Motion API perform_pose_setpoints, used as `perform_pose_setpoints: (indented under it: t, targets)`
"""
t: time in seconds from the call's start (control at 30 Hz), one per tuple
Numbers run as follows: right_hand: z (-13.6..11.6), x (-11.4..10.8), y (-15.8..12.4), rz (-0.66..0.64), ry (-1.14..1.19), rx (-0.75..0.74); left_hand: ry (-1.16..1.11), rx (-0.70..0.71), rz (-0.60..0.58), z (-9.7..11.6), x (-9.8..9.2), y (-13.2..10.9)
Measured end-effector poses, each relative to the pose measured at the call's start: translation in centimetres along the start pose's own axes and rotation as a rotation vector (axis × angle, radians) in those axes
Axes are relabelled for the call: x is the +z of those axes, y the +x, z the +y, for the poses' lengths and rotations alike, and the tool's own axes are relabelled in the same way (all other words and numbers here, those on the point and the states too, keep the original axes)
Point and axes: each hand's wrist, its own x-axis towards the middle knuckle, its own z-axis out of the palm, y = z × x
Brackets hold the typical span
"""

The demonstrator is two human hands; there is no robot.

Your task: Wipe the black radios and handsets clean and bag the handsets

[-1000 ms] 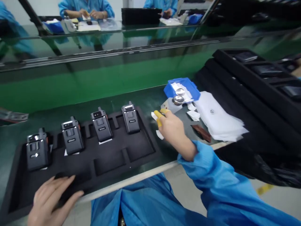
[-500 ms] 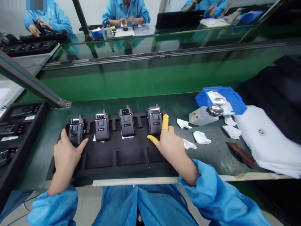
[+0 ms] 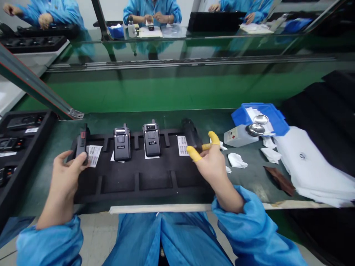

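Note:
My left hand [image 3: 66,170] pinches a black walkie-talkie [image 3: 82,142] by its lower end, turned on its side with a red button showing. A label sheet [image 3: 94,155] lies bare beside it. At the other end of the black foam tray [image 3: 119,197], my right hand [image 3: 212,160], with yellow finger cots on, grips another walkie-talkie [image 3: 191,133], tilted and blurred. Beside that one a second label sheet [image 3: 182,145] shows. Between the hands, a walkie-talkie marked Riton [image 3: 122,144] and a similar walkie-talkie [image 3: 151,139] lie in the tray's back row, each over a white paper.
To the right are a white bottle [image 3: 238,136] with a metal top, a blue bin [image 3: 277,120], crumpled tissues [image 3: 237,160], a brown wrapper [image 3: 280,180] and stacked white bags [image 3: 310,162]. Another loaded tray [image 3: 27,159] stands left. Co-workers sit behind the glass.
Both hands have taken hold of the outer walkie-talkies and tipped them outward onto their sides, uncovering the label sheets. The two middle walkie-talkies stay in place.

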Motion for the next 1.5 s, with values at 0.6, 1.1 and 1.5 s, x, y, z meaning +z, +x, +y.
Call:
perform_pose_setpoints:
  t: [0.6, 1.1, 1.5]
  targets:
    - [-0.5, 1.7, -0.1, -0.31, 0.974, 0.505, -0.526, -0.407, -0.123, 1.5, 2.8, 0.3]
    - [0.3, 0.8, -1.9, -0.244, 0.488, 0.12, -0.15, -0.216, -0.17, -0.1, 0.5, -0.9]
    - [-7.5, 6.7, -2.6, -0.409, -0.784, -0.386, 0.896, 0.44, -0.287, 1.5, 6.4, -5.6]
